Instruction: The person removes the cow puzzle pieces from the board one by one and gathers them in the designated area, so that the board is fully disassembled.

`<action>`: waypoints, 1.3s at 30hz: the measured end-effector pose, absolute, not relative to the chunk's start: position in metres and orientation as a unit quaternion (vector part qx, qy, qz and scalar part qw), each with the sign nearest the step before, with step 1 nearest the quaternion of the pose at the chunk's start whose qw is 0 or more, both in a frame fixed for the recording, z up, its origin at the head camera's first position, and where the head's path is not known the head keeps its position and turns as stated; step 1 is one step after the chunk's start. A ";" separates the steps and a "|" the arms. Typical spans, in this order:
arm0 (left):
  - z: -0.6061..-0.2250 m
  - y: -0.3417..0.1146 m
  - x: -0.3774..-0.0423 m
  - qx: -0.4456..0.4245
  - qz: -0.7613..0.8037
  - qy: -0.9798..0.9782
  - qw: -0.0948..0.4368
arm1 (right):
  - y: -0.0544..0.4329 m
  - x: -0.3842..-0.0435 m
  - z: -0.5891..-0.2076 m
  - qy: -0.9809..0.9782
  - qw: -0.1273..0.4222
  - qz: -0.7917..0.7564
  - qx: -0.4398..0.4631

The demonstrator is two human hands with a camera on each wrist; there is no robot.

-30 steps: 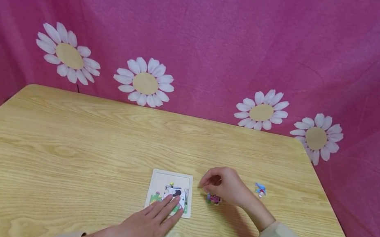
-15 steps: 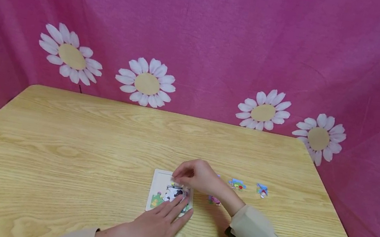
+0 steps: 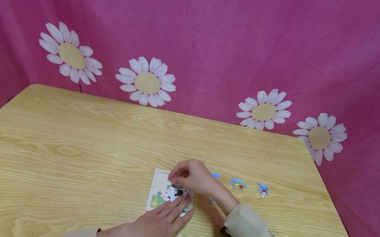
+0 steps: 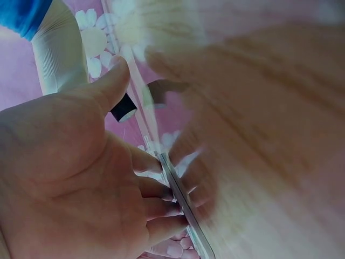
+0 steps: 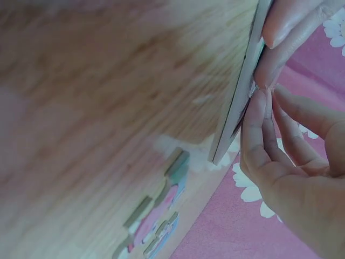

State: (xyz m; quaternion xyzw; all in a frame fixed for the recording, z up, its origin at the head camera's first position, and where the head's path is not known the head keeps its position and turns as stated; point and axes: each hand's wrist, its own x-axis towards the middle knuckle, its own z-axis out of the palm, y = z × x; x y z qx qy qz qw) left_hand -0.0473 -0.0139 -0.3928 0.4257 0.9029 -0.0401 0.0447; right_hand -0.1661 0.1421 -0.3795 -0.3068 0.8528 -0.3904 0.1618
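Observation:
A small pale puzzle board (image 3: 159, 178) lies on the table, with cow-patterned pieces (image 3: 171, 192) and a green piece (image 3: 156, 201) fitted in its lower part. My left hand (image 3: 144, 227) rests on the board's near right side, its fingers straight. Over the upper part of the board, my right hand (image 3: 193, 175) pinches a puzzle piece with thumb and fingertips; the piece is mostly hidden by the fingers. In the right wrist view, those fingertips meet at the board's surface (image 5: 237, 102), close to the left hand's fingers (image 5: 285, 27).
Loose puzzle pieces lie to the right on the wooden table (image 3: 76, 150): a blue-and-green one (image 3: 238, 183), a blue one (image 3: 262, 189) and others partly behind the right arm. A pink curtain with daisies (image 3: 201, 45) hangs behind the table.
My right hand has moved left from beside the board to over its upper part, uncovering loose pieces on the right. My left hand stays on the board.

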 end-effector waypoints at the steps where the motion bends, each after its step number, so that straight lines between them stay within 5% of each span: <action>1: -0.393 -0.014 -0.047 0.426 -0.039 0.903 0.046 | 0.142 -0.166 -0.379 0.855 0.160 -0.388 -0.305; 14: -0.388 -0.015 -0.049 0.430 -0.009 0.899 0.084 | 0.146 -0.168 -0.378 0.848 0.169 -0.409 -0.292; 39: -0.387 -0.016 -0.048 0.429 -0.010 0.900 0.078 | 0.150 -0.165 -0.377 0.799 0.250 -0.496 -0.228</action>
